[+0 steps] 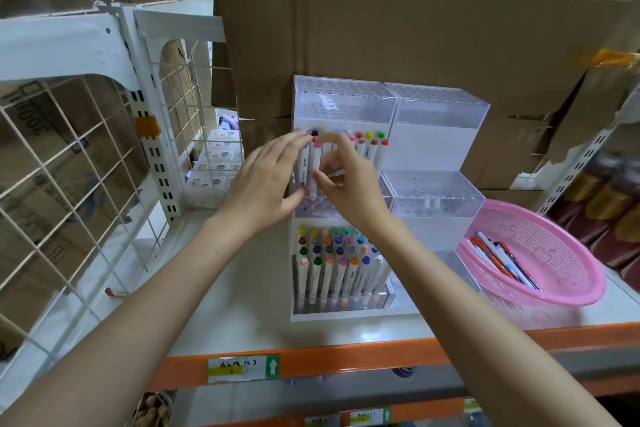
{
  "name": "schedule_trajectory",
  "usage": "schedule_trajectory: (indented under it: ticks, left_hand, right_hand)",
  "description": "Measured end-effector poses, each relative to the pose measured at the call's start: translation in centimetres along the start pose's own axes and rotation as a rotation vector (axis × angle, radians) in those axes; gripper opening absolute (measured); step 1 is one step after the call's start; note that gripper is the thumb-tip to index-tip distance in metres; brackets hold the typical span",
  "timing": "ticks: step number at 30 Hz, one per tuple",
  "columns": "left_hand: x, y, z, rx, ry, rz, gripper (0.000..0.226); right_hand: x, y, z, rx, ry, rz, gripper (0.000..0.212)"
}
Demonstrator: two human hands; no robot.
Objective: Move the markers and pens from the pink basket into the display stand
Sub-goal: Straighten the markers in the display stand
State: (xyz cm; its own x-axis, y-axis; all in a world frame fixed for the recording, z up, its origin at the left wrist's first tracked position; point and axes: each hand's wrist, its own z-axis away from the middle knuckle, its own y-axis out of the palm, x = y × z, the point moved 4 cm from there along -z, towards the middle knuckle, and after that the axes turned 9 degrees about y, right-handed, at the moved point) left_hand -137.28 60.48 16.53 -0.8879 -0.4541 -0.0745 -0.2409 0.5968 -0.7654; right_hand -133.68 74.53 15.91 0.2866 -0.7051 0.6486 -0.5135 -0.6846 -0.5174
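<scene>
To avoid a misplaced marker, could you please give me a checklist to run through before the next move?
1. Marker pinched by the right hand: ok.
2. Marker upright at the middle tier of the display stand: ok.
3. Marker's lower tip lined up with a free hole: cannot tell.
4. Left hand flat against neighbouring markers, gripping nothing: ok.
5. Free holes left in the stand: ok, its right half holds nothing.
6. Pink basket emptied: not ok, pens remain.

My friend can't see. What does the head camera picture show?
The right hand pinches a white marker over the middle tier of a display stand; the left hand touches neighbouring markers. Right of it, a pink basket holds pens.
</scene>
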Motion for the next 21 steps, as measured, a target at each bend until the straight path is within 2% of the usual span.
schedule_trajectory:
  ticks: [3,9,14,17,21]
  left_hand:
    - [-0.8,-0.1,-0.7,-0.013,-0.021,-0.095,0.07]
    - [-4.2,0.5,-2.7,-0.016,0.023,-0.225,0.062]
    - [-8.0,3.3,-3.4,0.035,0.115,-0.301,0.052]
    - [-10.3,5.3,-4.1,0.034,0.171,-0.327,0.045]
    - [-13.8,8.6,-5.4,0.057,0.221,-0.226,0.045]
  right_hand:
    - [-0.4,-0.6,0.4,0.019,0.019,-0.025,0.048]
    - [-1.8,-4.4,0.4,-0.093,-0.007,0.018,0.03]
    - [-4.8,-8.4,1.3,-0.16,-0.055,0.282,0.034]
    - [-7.4,-10.4,2.9,-0.115,0.001,0.43,0.044]
    - [-10.5,-13.3,5.1,-0.044,0.094,0.524,0.05]
